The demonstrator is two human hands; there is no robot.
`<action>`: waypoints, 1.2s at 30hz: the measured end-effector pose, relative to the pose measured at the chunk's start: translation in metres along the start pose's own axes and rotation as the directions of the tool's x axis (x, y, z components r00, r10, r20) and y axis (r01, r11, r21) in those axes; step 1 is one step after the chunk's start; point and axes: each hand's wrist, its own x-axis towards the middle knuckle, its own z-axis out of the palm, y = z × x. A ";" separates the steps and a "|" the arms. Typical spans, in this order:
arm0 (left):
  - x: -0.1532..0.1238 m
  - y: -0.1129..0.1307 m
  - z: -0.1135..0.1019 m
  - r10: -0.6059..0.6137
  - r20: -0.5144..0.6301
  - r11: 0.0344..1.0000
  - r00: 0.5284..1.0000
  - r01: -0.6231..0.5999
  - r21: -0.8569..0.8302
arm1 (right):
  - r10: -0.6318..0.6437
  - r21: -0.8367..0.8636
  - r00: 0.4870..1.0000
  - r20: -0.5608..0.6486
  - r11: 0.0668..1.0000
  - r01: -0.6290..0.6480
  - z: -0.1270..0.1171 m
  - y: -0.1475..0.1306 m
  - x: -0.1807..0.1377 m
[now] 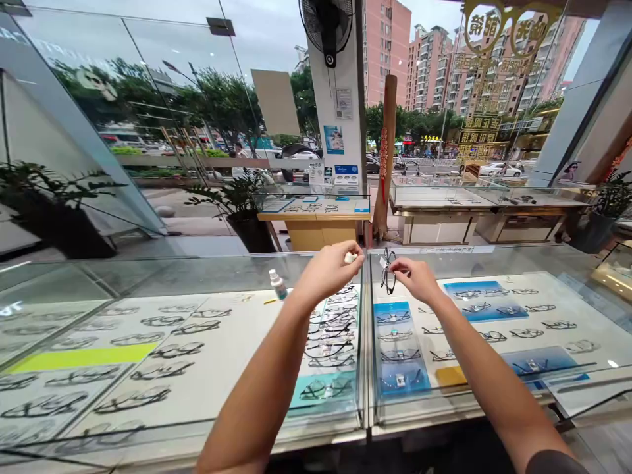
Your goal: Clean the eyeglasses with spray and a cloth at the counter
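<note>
Over the seam between two glass display cases, my right hand [417, 280] pinches a pair of dark-framed eyeglasses [388, 282], held upright on edge. A small white tag [384, 263] shows on the frame. My left hand [330, 268] is raised just to the left, its fingers closed round a small white thing [350, 257] whose kind I cannot make out. Left of that hand, a small bottle [278, 284] with a white top and a coloured label stands on the glass. Below the left hand, a column of eyeglasses [330, 329] lies in the case.
The left case [247, 375] and right case [494, 362] hold rows of glasses, some on blue cards [399, 349]. A yellow-green strip [89, 357] lies at left. Behind stand a wooden counter [320, 232], a potted plant [247, 217], a wooden post [388, 151] and a wall fan [326, 26].
</note>
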 end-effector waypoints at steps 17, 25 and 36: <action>-0.020 -0.060 0.092 -0.302 0.272 0.619 0.913 0.405 -0.673 | -0.306 -0.244 0.950 0.057 0.919 0.310 0.030 -0.010 -0.027; -0.014 -0.057 0.075 -0.274 0.253 0.535 0.928 0.365 -0.762 | -0.361 -0.170 0.932 0.011 0.918 0.357 0.028 -0.007 -0.026; -0.006 -0.091 0.033 -0.266 0.394 0.006 0.880 0.411 -0.912 | -0.270 0.204 0.962 0.038 0.945 0.257 0.013 -0.021 -0.030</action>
